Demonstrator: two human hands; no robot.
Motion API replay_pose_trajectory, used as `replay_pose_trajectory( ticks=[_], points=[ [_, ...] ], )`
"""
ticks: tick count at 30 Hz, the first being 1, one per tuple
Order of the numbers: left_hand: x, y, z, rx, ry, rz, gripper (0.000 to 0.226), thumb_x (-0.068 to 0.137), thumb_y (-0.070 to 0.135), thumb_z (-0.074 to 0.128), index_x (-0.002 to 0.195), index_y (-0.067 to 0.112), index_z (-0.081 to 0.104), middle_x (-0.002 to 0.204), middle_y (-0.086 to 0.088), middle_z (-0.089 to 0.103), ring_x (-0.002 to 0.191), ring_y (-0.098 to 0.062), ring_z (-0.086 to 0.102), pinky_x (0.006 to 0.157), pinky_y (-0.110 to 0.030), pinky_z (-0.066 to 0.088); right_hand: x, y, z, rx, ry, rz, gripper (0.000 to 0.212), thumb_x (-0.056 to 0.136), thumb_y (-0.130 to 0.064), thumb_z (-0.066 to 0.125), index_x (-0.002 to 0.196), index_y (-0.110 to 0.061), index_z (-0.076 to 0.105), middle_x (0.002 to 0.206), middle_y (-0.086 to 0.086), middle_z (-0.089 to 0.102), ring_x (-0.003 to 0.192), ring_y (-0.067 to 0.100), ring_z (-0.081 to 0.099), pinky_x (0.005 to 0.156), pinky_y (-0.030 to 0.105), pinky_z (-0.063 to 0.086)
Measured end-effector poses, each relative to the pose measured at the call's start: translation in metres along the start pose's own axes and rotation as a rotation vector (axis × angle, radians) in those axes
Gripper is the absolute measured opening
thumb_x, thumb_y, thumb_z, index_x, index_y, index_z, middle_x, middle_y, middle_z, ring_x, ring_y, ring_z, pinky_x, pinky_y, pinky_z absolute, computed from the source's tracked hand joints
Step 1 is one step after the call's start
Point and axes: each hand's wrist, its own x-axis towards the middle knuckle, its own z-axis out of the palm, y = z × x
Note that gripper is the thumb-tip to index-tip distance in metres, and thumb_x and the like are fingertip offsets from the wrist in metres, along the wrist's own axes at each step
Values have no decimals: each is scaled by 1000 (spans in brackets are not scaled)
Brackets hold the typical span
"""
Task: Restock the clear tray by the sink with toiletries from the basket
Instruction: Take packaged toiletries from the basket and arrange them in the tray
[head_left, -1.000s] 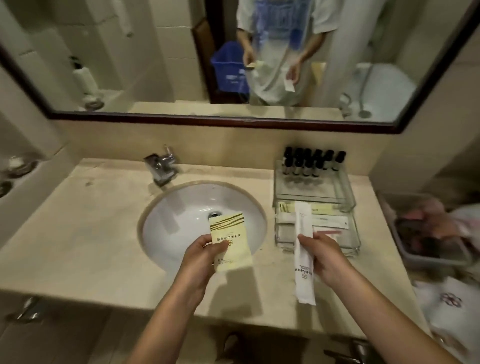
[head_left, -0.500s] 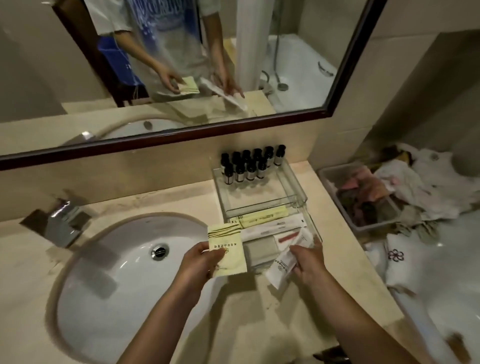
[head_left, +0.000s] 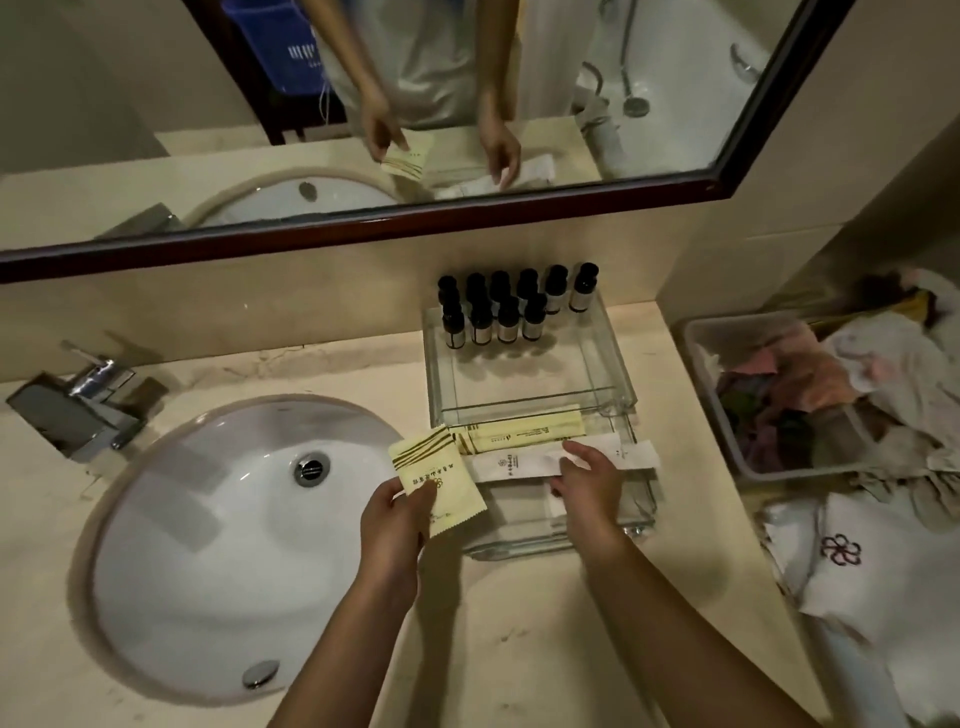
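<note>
A clear tray (head_left: 636, 512) sits on the counter right of the sink (head_left: 223, 545). My left hand (head_left: 397, 512) holds a pale yellow sachet (head_left: 434, 475) over the sink's right rim, beside the tray. My right hand (head_left: 589, 486) lies over the tray, fingers on a long white packet (head_left: 519, 462) that spans the tray. A long yellow packet (head_left: 519, 428) lies behind it. A second clear tray (head_left: 613, 364) behind holds several small dark-capped bottles (head_left: 491, 322). The basket (head_left: 711, 395) stands at the right.
A chrome tap (head_left: 88, 395) stands left of the sink. The mirror (head_left: 363, 104) runs along the wall above. White towels (head_left: 857, 561) with a flower emblem are piled at the right below the basket, which holds crumpled cloths and wrappers.
My right hand turned the white packet from upright to crosswise and brought it down across the tray. The left hand kept the yellow sachet. The view swung right and down.
</note>
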Motion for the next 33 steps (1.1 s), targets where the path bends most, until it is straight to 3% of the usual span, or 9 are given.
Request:
replay_pose_trajectory(
  ticks=[4,9,12,14,17,19,22,26,33],
  points=[
    [2,-3,10,-23,48,34,19,91,5,54,110,8,58,97,-6,69,77,-16,65,62,-26,48,13,1,-10,-114,-164,-67,25,92,5,47,105,-9,63,108,7,56,71,15,58,55,21,46],
    [6,-10,16,-31,118,56,20,91,6,55,111,7,57,100,-7,68,80,-18,63,65,-27,47,24,2,-15,-140,-370,35,30,86,13,50,111,-2,60,80,9,60,70,17,59,64,22,50],
    [8,-13,14,-13,140,65,22,91,4,55,112,6,56,100,-8,67,80,-18,64,64,-27,47,21,-1,-20,-228,-464,110,26,86,10,51,106,-5,59,80,11,64,63,18,59,61,24,50],
    [9,-14,10,-10,155,72,24,91,3,55,114,5,55,100,-9,67,80,-17,64,63,-27,47,23,2,-26,-516,-458,-102,27,85,8,52,103,-9,64,89,12,67,67,18,61,62,24,50],
    [14,-15,0,-11,199,72,27,90,4,56,117,4,55,106,-11,66,83,-18,63,66,-28,48,38,-1,-30,-1051,-455,-766,42,80,4,61,118,-13,63,113,9,62,104,26,56,90,33,47],
    [16,-15,-7,-15,226,73,27,90,4,56,117,4,55,109,-12,65,87,-20,63,68,-29,48,50,-11,-24,-1254,-555,-1007,52,81,-7,66,131,-16,54,128,9,55,122,31,44,102,36,34],
    [17,-15,-15,-5,240,74,26,90,5,56,116,6,56,110,-11,65,89,-19,63,69,-28,48,60,-21,-10,-1518,-686,-1101,52,88,-21,60,137,-17,46,132,8,50,127,27,38,105,33,27],
    [19,-17,-20,-4,240,68,25,90,6,56,115,6,57,109,-10,66,89,-18,63,67,-27,47,64,-19,-4,-1694,-709,-1173,53,74,-14,72,124,-12,52,122,8,51,114,27,43,94,33,32],
    [23,-17,-15,-4,204,61,21,91,3,55,112,6,55,99,-6,66,84,-17,63,67,-27,49,69,-17,-12,-1449,-573,-1059,60,61,-21,85,114,-9,59,114,6,55,102,23,48,85,28,32]
  ],
)
